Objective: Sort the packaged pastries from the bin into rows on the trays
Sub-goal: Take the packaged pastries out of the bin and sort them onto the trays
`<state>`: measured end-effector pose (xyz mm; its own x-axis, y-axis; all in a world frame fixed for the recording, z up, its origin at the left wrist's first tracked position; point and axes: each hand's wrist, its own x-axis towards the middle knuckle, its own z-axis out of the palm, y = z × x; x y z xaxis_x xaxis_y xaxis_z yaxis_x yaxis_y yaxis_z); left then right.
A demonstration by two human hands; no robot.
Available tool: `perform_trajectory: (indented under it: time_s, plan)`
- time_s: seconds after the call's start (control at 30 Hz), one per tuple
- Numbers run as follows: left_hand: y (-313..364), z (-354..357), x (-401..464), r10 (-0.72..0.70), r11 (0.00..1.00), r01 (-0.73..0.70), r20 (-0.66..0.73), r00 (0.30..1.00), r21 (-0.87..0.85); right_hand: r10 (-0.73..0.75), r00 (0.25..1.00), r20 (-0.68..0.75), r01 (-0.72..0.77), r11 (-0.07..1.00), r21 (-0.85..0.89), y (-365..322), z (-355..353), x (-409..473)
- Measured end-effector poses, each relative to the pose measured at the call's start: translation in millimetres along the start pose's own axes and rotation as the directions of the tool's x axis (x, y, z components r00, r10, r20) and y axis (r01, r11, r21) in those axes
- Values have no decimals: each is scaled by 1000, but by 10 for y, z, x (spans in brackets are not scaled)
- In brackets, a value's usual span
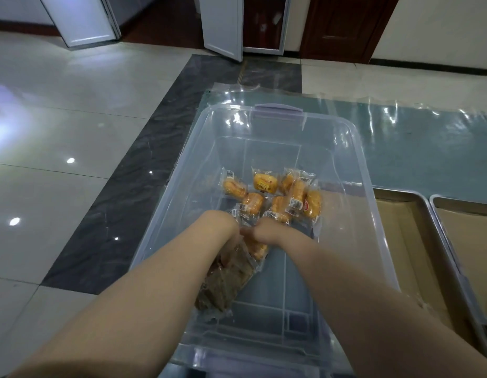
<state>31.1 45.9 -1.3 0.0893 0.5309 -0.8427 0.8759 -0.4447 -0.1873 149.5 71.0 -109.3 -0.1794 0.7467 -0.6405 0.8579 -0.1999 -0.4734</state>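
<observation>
Nothing here reads cleanly. The yellow pastry packet [265,181] at the back of the clear bin [373,214] carries a dark strip of print along its lower edge, perhaps digits, too blurred to make out. The packet on the far left [233,185] shows a small white barcode label near its top corner, bars only. Another white barcode label sits on the long packet [296,196] to the right. The rightmost packet [313,204] bears a red oval logo, lettering unreadable.

Both hands [245,233] in clear bin [354,148], gripping pkgd pastries [228,279], trays [417,219] right
</observation>
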Motion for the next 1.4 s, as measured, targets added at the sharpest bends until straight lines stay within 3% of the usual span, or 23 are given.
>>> perform_trajectory:
  time_s: [0.27, 0.43, 0.67, 0.87, 1.03, 1.2, 1.3, 1.4]
  plan:
    - [-69, 2, 77, -37, 998, 35, -26, 999, -59, 139, 989, -44, -144, 980, -139, -204, 78, 100]
    - [-68, -18, 19, -1, 996, 0, -13, 1000, -92, 88, 996, 0, -87, 982, -165, -177, -2, 112]
    - [-73, -9, 131, 7, 987, -15, -48, 999, -160, 52, 997, 53, -24, 898, -439, -173, -191, -100]
    - [-157, 33, 242, 60, 918, -75, -49, 997, -389, 31, 996, -89, -77, 808, -584, -176, -513, -511]
    - [-161, -78, 164, 114, 891, -193, -208, 971, -411, -103, 972, -210, -71, 726, -684, -239, -756, -1008]
    - [-313, -192, -126, 219, 824, -403, -432, 875, -398, -264, 888, -376, -58, 748, -661, -193, -986, -1517]
    - [-380, -197, -427, 298, 636, -572, -519, 801, -518, -394, 769, -503, 4, 790, -614, -24, -1060, -1857]
    - [-318, -161, -744, 280, 484, -678, -636, 719, -553, -467, 634, -616, 148, 856, -496, 196, -1103, -2217]
